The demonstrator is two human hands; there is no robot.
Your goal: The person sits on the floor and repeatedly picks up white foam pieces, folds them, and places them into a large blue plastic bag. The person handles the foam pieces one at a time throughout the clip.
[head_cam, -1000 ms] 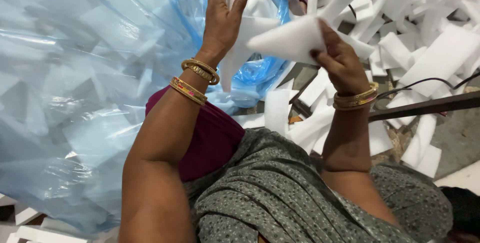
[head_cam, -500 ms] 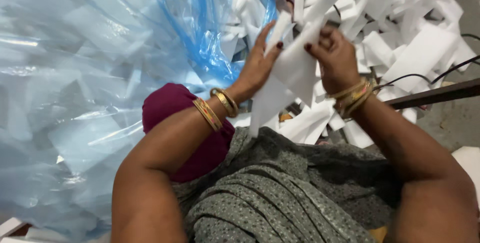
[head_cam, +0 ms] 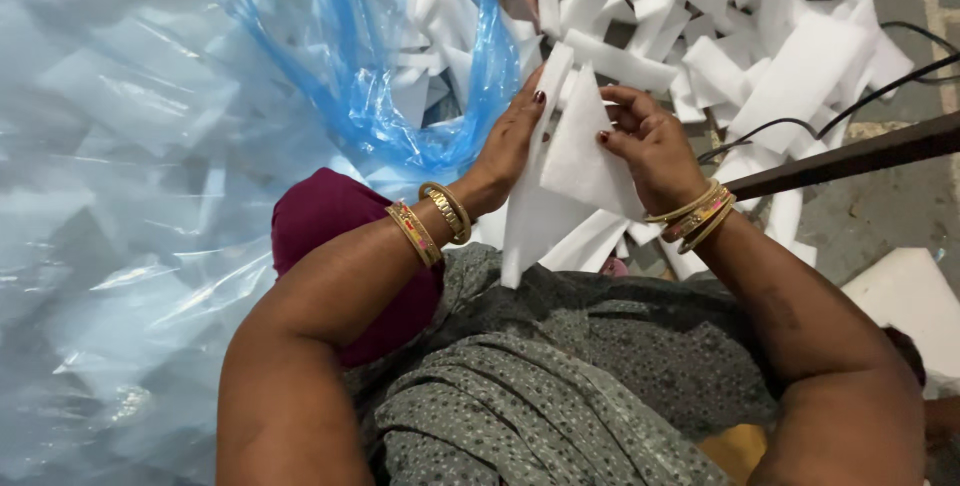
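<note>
Centrally, a white foam piece (head_cam: 560, 176) is gripped between the left hand (head_cam: 510, 141) and right hand (head_cam: 655, 151). Its far edge is lost against the foam scrap heap (head_cam: 780, 66); the plastic bag (head_cam: 150, 146) contents are blurred.

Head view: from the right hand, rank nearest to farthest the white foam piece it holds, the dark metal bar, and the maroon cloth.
1. White foam piece: pinched in the right hand, with the left hand flat on its other side.
2. Dark metal bar: just right of the wrist, slanting up toward the frame's right edge.
3. Maroon cloth: far left, beyond the left wrist.
</note>
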